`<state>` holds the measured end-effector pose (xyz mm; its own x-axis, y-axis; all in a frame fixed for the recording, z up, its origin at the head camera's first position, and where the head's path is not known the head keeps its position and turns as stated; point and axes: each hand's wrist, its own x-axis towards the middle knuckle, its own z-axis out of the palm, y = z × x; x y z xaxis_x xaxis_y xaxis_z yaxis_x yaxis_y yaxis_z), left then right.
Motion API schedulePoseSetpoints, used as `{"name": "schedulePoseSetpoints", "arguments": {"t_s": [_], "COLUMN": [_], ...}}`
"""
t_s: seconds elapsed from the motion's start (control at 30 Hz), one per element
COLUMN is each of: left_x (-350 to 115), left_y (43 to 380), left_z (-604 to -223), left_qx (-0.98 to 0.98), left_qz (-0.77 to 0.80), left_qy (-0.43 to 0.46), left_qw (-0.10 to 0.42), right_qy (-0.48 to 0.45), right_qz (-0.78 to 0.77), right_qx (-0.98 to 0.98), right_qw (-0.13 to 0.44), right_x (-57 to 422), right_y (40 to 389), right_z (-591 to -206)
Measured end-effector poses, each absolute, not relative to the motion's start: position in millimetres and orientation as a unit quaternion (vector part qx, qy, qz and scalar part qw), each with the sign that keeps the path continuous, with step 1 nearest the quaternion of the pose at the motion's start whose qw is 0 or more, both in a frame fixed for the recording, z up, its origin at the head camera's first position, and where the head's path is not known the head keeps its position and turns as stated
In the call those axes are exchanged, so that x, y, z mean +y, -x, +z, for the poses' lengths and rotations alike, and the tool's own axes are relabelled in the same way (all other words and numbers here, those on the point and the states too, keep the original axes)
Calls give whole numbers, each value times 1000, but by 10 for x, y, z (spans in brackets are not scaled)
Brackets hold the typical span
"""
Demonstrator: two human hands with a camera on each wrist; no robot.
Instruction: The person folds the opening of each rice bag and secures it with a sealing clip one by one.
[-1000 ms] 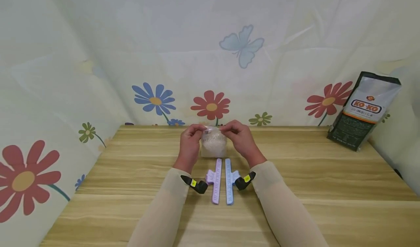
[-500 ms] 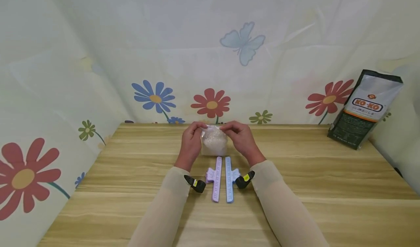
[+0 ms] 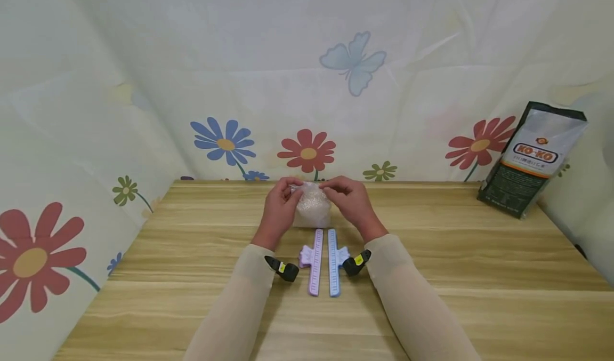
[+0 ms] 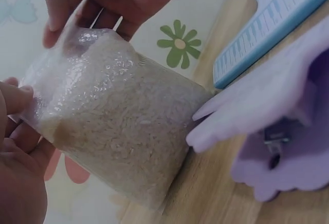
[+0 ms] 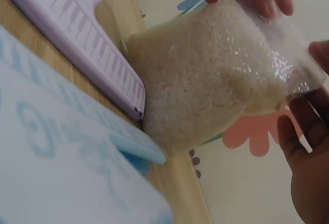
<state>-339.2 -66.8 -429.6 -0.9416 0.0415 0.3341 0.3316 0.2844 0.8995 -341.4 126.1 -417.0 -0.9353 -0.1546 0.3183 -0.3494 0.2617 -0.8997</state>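
A clear plastic bag of rice (image 3: 314,209) stands on the wooden table, its loose film top between both hands. My left hand (image 3: 280,209) pinches the film at the top left corner; in the left wrist view its thumb (image 4: 18,98) lies over the plastic. At the top right corner my right hand (image 3: 352,203) holds the film between thumb and fingertips. In front of the bag lie two long bag clips with piano-key prints, a purple clip (image 3: 315,262) on the left and a blue clip (image 3: 334,262) on the right.
A large dark green and silver KO-KO bag (image 3: 532,158) stands leaning at the table's back right. A flower-printed curtain (image 3: 408,110) rises behind the wooden table (image 3: 201,275). Both wrists wear small black cameras close beside the clips.
The film top has been drawn upward and spread. My left thumb has come down over the front of the bag's top. My right hand has barely moved, and the clips lie as before.
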Motion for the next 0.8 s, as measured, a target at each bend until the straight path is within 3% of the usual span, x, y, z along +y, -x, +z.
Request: {"name": "schedulePoseSetpoints", "arguments": {"t_s": [0.23,0.57,0.8], "left_x": [-668,-712,-763], "left_y": [3394,3430,3478], "left_z": [-4290,-4271,-4289], "left_qx": [-765,-754,-731], "left_qz": [-627,-649,-671], "left_qy": [122,69,68], "left_qw": [89,74,103], "right_qy": [-141,-226,-238], "right_qz": [526,383,389], "right_qx": [-836,-871,-864], "right_qw": [62,210,214], "right_x": [1246,1293,1238], "right_y": [3423,3415,3438], "right_z": [-4153,-4120,-4136]}}
